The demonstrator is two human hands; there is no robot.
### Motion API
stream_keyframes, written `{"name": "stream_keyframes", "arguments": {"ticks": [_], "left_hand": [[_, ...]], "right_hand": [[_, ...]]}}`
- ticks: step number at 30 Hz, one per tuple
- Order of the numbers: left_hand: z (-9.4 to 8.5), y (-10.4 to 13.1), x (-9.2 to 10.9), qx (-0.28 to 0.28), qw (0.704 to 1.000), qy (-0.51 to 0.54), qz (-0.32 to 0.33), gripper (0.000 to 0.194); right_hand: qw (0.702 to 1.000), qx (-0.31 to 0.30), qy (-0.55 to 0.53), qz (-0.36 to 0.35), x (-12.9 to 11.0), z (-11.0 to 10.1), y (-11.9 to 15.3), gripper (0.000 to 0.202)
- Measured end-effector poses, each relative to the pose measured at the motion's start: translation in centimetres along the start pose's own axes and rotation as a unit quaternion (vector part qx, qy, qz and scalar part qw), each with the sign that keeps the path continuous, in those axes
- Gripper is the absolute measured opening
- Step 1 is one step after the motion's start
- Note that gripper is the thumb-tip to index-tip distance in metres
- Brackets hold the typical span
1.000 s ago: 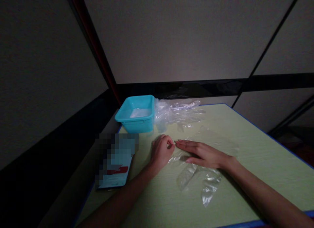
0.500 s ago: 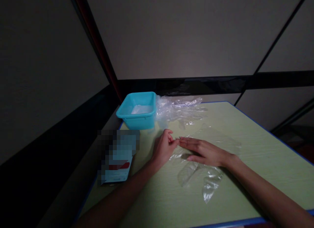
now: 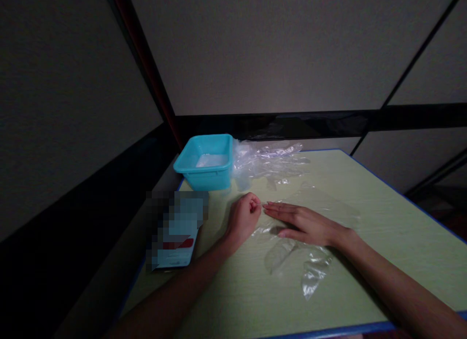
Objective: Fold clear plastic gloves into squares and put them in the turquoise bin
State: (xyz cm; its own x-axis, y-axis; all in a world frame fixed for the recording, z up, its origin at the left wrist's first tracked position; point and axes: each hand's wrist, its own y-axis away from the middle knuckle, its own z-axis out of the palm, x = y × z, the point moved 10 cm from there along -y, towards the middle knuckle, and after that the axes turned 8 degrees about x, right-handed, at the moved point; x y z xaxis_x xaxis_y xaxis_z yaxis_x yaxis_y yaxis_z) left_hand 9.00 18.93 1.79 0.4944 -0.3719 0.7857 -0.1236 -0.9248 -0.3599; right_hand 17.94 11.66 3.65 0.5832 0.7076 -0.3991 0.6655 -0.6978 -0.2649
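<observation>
A thin, clear plastic disposable glove (image 3: 316, 273) lies spread on the table, its finger-like flaps pointing towards me. My right hand (image 3: 304, 224) rests flat on it, palm down, with the fingers stretched out to the left and the thumb apart. Just left of those fingertips, my left hand (image 3: 242, 217) is closed in a pinch on the glove's edge. How much of the film sits between thumb and finger is hidden. Behind both hands is a loose heap of similar clear plastic gloves (image 3: 270, 161), crumpled and shiny.
A turquoise plastic basket (image 3: 207, 178) with something white inside stands at the back left, touching the heap. A phone-like flat object (image 3: 178, 256), partly blurred out, lies by the left table edge. The pale table (image 3: 226, 300) has a blue rim, and walls rise behind and left.
My left hand's fingers have curled in tighter, and its thumb has drawn slightly away from my right fingertips. My right hand stays flat on the plastic.
</observation>
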Motion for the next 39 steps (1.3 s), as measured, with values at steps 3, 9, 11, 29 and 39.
{"name": "stream_keyframes", "arguments": {"ticks": [3,9,11,29,39], "left_hand": [[-0.2,0.0,0.0,0.011,1.000,0.003,0.000,0.013],[-1.1,-0.1,0.1,0.046,0.999,0.021,-0.009,0.016],[-1.5,-0.1,0.1,0.062,0.998,0.025,-0.013,0.017],[-3.1,0.3,2.0,0.101,0.994,0.017,0.043,0.020],[0.8,3.5,5.1,-0.082,0.958,-0.196,0.195,0.032]], "right_hand": [[1.000,0.001,-0.002,0.001,-0.1,-0.1,0.0,0.056],[1.000,0.002,0.000,0.006,-0.1,-0.1,-0.1,0.056],[1.000,-0.002,0.010,0.007,0.0,-0.1,0.0,0.056],[0.998,0.016,0.052,0.016,1.1,-0.8,0.2,0.060],[0.998,0.025,0.064,0.016,1.5,-0.7,0.3,0.060]]}}
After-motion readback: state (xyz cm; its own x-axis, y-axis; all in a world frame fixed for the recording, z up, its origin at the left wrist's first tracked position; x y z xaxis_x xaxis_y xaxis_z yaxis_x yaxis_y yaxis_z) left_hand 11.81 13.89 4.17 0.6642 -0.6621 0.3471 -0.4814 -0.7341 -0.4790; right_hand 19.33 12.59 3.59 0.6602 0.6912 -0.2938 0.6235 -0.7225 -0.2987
